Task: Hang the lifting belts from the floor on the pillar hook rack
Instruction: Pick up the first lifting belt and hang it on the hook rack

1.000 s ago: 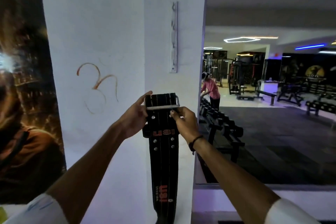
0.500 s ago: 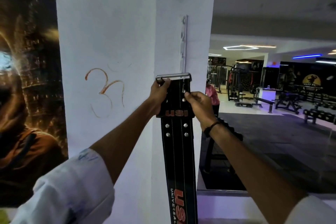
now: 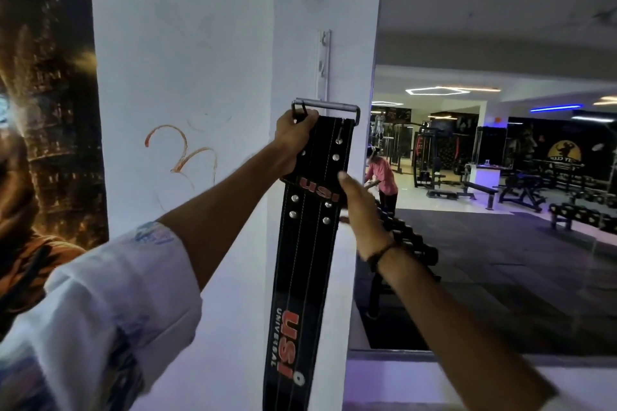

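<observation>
**Belt held up at the hook rack, buckle leading**

The black leather belt (image 3: 310,217) hangs flat against the front face of the white pillar (image 3: 187,43), its metal buckle (image 3: 325,107) raised to the lower end of the hook rack (image 3: 324,63) near the pillar's right edge. The left hand (image 3: 293,140) has its fingers wrapped around the belt's upper left edge just under the buckle. The right hand (image 3: 359,207) lies at the belt's right edge by the rivets, its fingers mostly straight; whether they pinch the leather cannot be told from here.

The belt looks thick, stitched and fairly stiff: it hangs straight rather than drooping, and probably carries noticeable weight along its length. The leather should give good grip. The buckle frame is the rigid part and the natural loop for a hook, so holding just below it seems the surest way to steer it on.
</observation>
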